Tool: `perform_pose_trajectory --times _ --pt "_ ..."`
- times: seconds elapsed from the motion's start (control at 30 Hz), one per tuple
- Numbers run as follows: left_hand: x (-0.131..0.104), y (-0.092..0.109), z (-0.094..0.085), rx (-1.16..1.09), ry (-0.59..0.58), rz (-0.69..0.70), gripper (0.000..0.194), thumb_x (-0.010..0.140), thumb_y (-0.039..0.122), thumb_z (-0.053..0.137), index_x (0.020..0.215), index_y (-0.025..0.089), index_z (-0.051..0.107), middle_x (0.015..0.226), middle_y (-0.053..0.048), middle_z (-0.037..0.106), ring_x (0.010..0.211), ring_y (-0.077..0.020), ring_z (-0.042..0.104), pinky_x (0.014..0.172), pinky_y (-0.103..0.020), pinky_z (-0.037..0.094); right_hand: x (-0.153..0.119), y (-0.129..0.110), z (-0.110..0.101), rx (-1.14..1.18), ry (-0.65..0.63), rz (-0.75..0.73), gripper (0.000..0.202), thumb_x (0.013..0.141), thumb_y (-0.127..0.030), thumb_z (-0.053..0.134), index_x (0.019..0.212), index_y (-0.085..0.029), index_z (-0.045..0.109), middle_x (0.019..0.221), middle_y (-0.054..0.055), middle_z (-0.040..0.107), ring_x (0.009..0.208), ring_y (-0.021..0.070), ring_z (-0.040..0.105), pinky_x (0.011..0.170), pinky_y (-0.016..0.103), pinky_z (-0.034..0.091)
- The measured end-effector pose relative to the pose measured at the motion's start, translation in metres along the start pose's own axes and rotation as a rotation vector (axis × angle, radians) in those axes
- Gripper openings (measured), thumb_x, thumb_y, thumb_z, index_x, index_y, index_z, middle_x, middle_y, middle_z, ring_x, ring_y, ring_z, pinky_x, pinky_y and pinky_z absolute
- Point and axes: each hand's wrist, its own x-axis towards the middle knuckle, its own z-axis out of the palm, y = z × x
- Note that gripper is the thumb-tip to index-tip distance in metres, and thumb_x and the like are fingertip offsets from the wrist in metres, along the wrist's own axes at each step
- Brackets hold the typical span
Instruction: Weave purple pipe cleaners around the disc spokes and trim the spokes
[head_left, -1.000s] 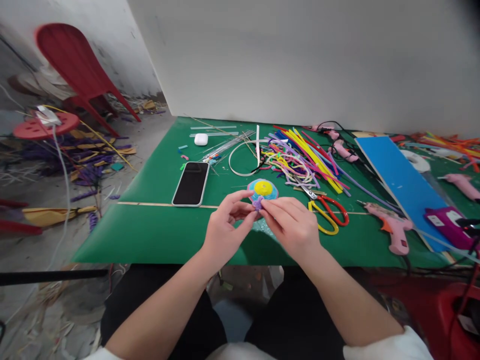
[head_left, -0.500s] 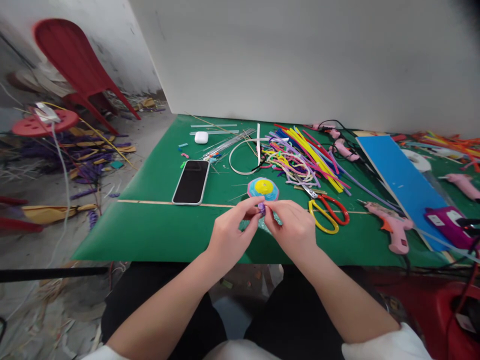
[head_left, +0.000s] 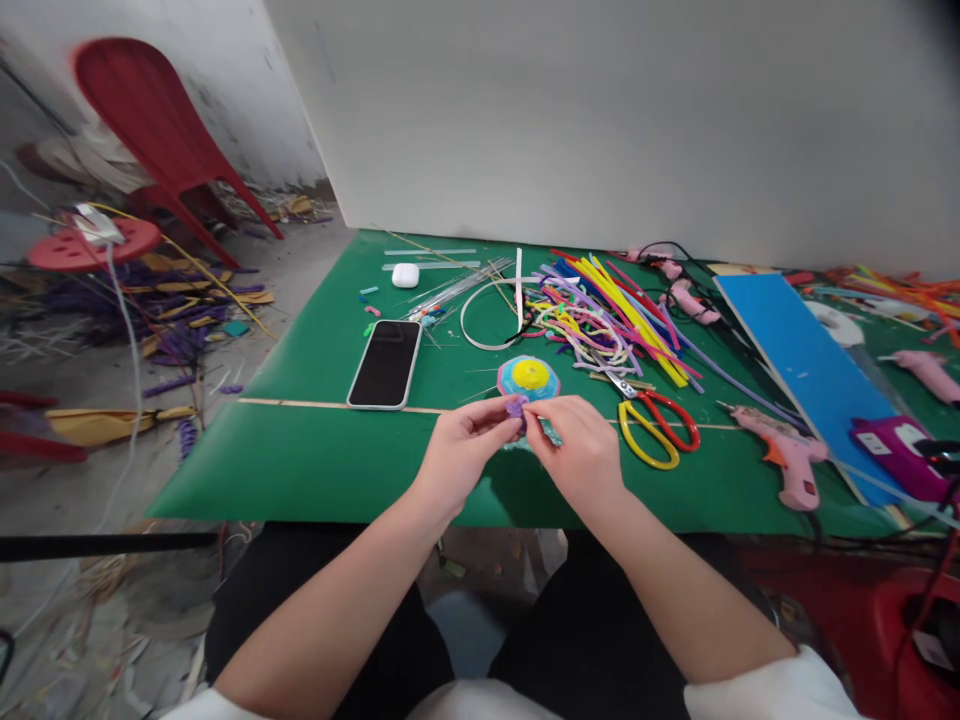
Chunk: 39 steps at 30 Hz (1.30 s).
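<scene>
Both hands meet over the table near its front edge, around a small curled purple pipe cleaner (head_left: pixel 517 405). My left hand (head_left: pixel 457 448) pinches it between thumb and fingertips. From the other side, my right hand (head_left: pixel 583 445) grips its edge, thumb against forefinger. Just beyond the fingers lies a round, layered piece (head_left: pixel 531 373) in yellow, blue and pink. Something glittery and teal under the hands is mostly covered. Scissors (head_left: pixel 631 394) with one yellow and one red handle lie right of my right hand.
Coloured pipe cleaners (head_left: pixel 592 320) are heaped behind the round piece. A phone (head_left: pixel 385 365) and a white earbud case (head_left: pixel 406 275) lie left. To the right are a pink glue gun (head_left: pixel 784 450), a blue board (head_left: pixel 802 375) and a purple power strip (head_left: pixel 900 455) with cords.
The purple pipe cleaner shows more between the fingertips and sits slightly further left. My right hand has shifted a little left, and its fingers have changed their hold.
</scene>
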Motion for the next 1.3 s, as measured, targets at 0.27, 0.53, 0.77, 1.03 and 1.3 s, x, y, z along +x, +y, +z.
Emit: perform_pose_trajectory --times 0.27,0.53,0.77,1.03,1.3 --pt "0.002 -0.009 0.000 -0.010 0.043 0.050 0.021 0.064 0.022 0.070 0.082 0.013 0.065 0.077 -0.002 0.067 0.068 -0.0106 0.060 0.068 -0.024 0.050 -0.001 -0.003 0.002 -0.004 0.009 0.131 0.010 0.079 -0.016 0.053 0.076 -0.017 0.062 0.071 0.003 0.068 0.065 0.0141 0.060 0.066 0.026 0.048" --pt "0.004 -0.009 -0.002 0.052 0.024 0.106 0.014 0.068 0.021 0.066 0.081 0.014 0.063 0.076 0.000 0.064 0.062 -0.0079 0.058 0.060 -0.020 0.048 0.004 -0.003 -0.002 0.427 -0.182 0.602 0.013 0.076 -0.025 0.053 0.076 -0.017 0.064 0.070 0.001 0.067 0.060 0.0131 0.062 0.060 0.024 0.050" --pt "0.008 -0.002 -0.017 0.109 -0.205 0.060 0.013 0.069 0.021 0.065 0.079 0.013 0.061 0.076 -0.001 0.060 0.061 -0.0079 0.054 0.054 -0.019 0.043 0.009 0.007 -0.012 0.745 -0.522 0.674 0.021 0.080 -0.031 0.049 0.084 -0.016 0.064 0.068 0.001 0.063 0.063 0.0125 0.059 0.059 0.025 0.048" --pt "0.005 0.002 -0.017 0.092 -0.224 -0.018 0.024 0.070 0.023 0.065 0.092 0.015 0.061 0.086 -0.003 0.063 0.066 -0.0083 0.056 0.059 -0.020 0.046 0.009 0.007 -0.018 0.563 -0.565 0.538 0.020 0.084 -0.030 0.044 0.081 -0.019 0.060 0.072 0.000 0.061 0.067 0.0123 0.055 0.062 0.023 0.042" --pt "0.002 0.004 -0.016 0.096 -0.310 -0.011 0.011 0.069 0.017 0.065 0.078 0.014 0.060 0.072 0.000 0.061 0.067 -0.0097 0.057 0.057 -0.019 0.045 0.011 0.008 -0.022 0.681 -0.691 0.630 0.019 0.083 -0.030 0.044 0.074 -0.018 0.054 0.064 -0.003 0.053 0.059 0.0093 0.047 0.055 0.021 0.037"
